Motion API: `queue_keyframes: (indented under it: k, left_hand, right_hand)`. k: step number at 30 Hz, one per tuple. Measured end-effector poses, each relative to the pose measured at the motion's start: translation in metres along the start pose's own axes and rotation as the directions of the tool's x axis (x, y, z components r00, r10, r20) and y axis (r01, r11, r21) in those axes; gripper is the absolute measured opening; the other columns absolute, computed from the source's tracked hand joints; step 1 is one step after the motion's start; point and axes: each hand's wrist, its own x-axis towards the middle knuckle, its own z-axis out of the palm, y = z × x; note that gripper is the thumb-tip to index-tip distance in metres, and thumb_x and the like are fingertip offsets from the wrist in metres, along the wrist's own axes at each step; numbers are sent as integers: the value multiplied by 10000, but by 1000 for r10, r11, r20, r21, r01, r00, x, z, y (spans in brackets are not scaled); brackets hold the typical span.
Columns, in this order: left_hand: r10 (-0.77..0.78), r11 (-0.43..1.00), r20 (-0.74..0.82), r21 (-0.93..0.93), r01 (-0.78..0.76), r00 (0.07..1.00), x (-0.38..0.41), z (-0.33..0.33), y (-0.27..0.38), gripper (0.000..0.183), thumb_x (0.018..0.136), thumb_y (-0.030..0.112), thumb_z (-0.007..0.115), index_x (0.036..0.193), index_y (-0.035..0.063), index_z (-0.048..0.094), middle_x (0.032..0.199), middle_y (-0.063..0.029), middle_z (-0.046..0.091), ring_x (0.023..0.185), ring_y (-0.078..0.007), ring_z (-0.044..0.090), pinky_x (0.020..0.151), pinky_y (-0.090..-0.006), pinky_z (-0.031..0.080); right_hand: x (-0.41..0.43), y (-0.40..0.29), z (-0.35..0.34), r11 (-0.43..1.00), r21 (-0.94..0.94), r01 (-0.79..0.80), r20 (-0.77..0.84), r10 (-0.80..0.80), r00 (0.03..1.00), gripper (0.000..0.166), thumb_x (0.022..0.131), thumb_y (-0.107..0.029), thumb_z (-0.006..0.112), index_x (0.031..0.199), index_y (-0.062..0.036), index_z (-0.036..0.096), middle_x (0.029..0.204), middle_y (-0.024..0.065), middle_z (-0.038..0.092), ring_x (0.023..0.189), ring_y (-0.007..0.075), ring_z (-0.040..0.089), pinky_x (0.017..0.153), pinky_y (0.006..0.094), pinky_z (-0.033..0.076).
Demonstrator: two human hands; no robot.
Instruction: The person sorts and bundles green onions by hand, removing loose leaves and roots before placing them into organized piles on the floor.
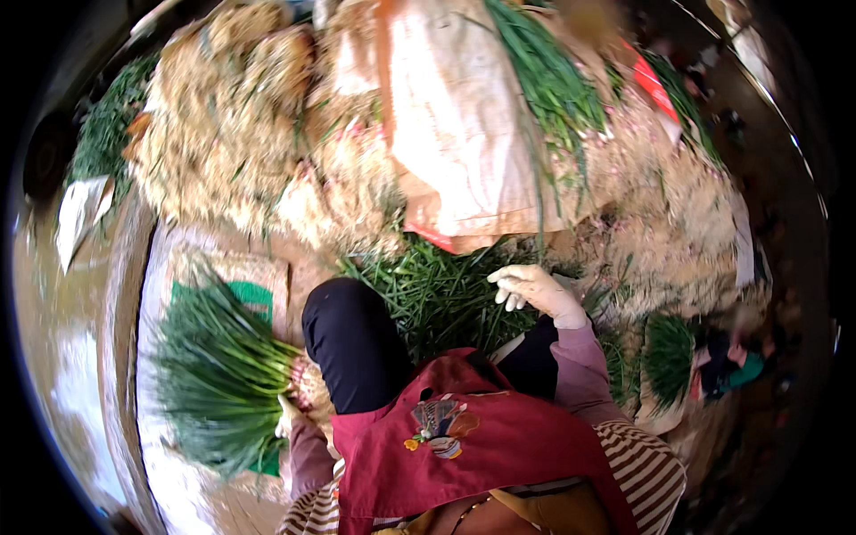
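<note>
My left hand (287, 416), in a pale glove, is at the lower edge of a large fanned bunch of green onions (221, 368). Its fingers are partly hidden among the stalks, so I cannot tell whether it grips any. The bunch's pinkish bulbs and roots point towards my knee; its leaves spread left over a pale sack with green print (251, 294). My right hand (535, 291), in a whitish glove, hovers over a heap of loose green leaves (448, 294) between my legs. Its fingers are loosely bent and apart, with nothing visible in them.
A big mound of onions with pale, straw-like roots (227, 127) rises ahead. A white woven sack (455, 120) lies over it, with green-leaved onions (548, 73) beside. Wet ground (73, 374) runs along the left, past a raised edge (124, 321). Another bunch (669, 358) is at right.
</note>
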Motion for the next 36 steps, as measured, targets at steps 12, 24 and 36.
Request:
queue_keyframes:
  k: [12,24,36]
  left_hand:
    - [473,808,-89,441,-391,876,-13,13,37,975,641,573,662,1261,-79,287,1112,-210,520,969,-273,548,850,-377,435]
    - [698,677,-178,480,-558,693,-24,-16,55,821,697,297,685,1354,-4,295,1290,-266,404,1190,-346,406,1051,-407,250]
    - [39,783,892,-308,-540,-451,-432,83,100,237,894,152,528,1075,5,573,943,-88,652,573,-47,483,483,-159,334]
  right_hand:
    - [-35,-60,-111,918,-188,349,-722,-370,585,222,882,-41,491,1060,-30,623,797,47,631,649,116,579,562,223,468]
    - [89,-112,-202,510,-837,-198,-547,-768,334,172,770,-193,562,693,-47,612,700,138,621,636,305,609,576,427,471]
    - [4,-40,-31,867,171,467,-490,-337,804,173,829,-143,628,887,18,647,714,9,597,625,63,505,550,210,378]
